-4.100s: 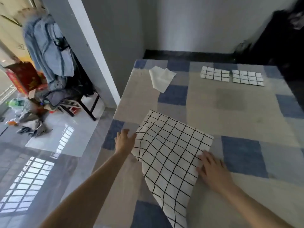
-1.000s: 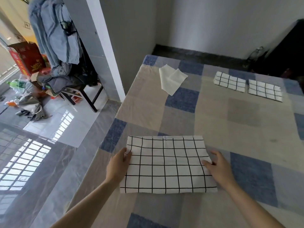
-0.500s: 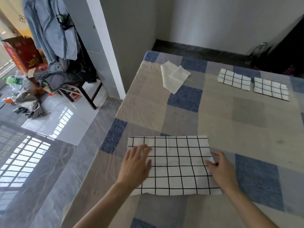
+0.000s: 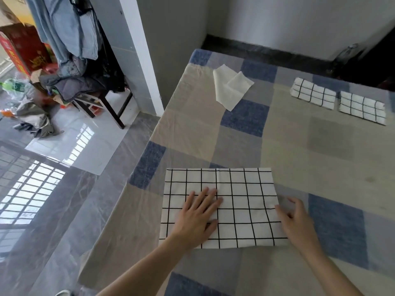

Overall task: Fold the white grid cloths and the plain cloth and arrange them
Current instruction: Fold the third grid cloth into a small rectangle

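Left hand (image 4: 197,216) flat, fingers spread on grid cloth (image 4: 241,189); right hand (image 4: 296,221) relaxed at its edge; plain cloth (image 4: 229,87) beyond.

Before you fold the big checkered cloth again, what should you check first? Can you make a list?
1. Grid cloth lies flat, edges lined up: ok.
2. Left hand presses flat on the cloth to hold it: ok.
3. Right hand at the cloth's right edge, ready to lift it: ok; actual pinch cannot tell.
4. Room on the table cover beyond the cloth: ok.
5. Two folded grid cloths side by side at the far right, space beside them: ok.
6. Plain cloth folded neatly: not ok, it lies loose.
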The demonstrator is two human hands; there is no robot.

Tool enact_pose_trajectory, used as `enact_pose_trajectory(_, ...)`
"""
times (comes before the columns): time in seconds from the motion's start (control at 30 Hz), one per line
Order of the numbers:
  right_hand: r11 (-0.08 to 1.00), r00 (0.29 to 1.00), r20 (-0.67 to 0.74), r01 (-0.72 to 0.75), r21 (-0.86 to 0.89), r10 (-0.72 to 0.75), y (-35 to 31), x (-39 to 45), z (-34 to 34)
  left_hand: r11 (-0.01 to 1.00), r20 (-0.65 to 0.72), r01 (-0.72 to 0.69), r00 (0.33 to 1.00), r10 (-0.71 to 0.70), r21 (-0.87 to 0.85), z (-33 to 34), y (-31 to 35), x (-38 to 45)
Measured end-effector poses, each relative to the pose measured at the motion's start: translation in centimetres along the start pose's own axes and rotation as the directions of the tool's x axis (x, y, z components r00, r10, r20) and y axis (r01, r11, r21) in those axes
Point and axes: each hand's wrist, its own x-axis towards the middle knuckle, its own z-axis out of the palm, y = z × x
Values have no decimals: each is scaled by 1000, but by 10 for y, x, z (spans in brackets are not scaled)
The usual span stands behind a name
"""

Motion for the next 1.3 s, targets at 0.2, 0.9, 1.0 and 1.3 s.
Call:
enact_pose_trajectory(0.2, 997, 998, -14, 63, -52, -64, 20, -25, 6, 1000, 31, 9, 999, -9, 2, 1, 0, -1)
enact_pose_trajectory(0.9, 723, 790, 196, 612, -319, -581, -83, -9, 134, 996, 39, 84, 996, -86, 40, -4, 7, 1)
enact_pose_trajectory(1.0, 643, 773, 281, 631, -433, -569, -72, 16, 147, 995, 53, 89, 994, -92, 44, -5, 5, 3)
enact_pose_trajectory(1.3, 656, 837, 189, 525, -542, -513, -41, 51, 111, 902, -23, 421, 905, -425, -98, -1, -21, -31)
